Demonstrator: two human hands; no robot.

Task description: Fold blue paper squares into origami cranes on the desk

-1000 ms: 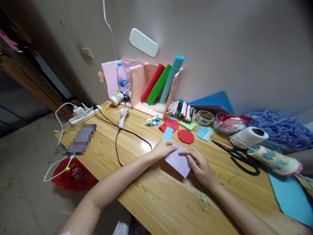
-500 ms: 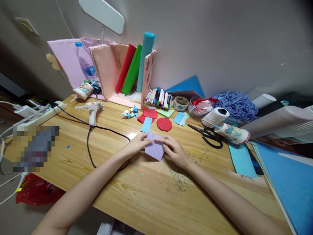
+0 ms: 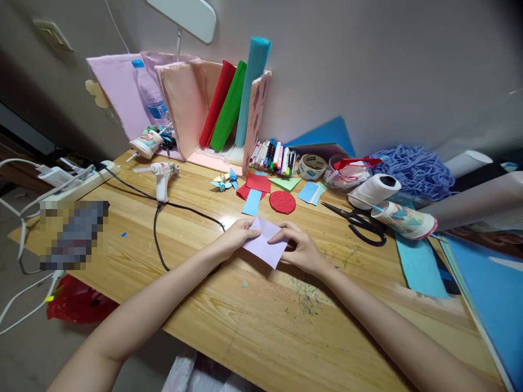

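A light purple paper square (image 3: 266,245) is held a little above the wooden table, between both hands. My left hand (image 3: 240,237) pinches its left corner, thumb on top. On the other side my right hand (image 3: 300,249) grips the right edge, with fingers over the top face and the rest behind the sheet. Just beyond the paper lie a light blue strip (image 3: 251,202), red paper pieces (image 3: 259,182) and a red round disc (image 3: 282,202).
A glue gun (image 3: 162,182) with a black cable stands left. Black scissors (image 3: 359,222), a white spool (image 3: 375,190) and a paper cup (image 3: 404,219) are right. Markers (image 3: 273,157), a tape roll (image 3: 312,165) and blue yarn (image 3: 412,171) line the back. Blue sheets (image 3: 490,305) lie far right.
The purple paper has turned and shows a wider, flatter face. My right hand's fingers have shifted along its right side. The whole view has moved slightly, so the table items appear farther right.
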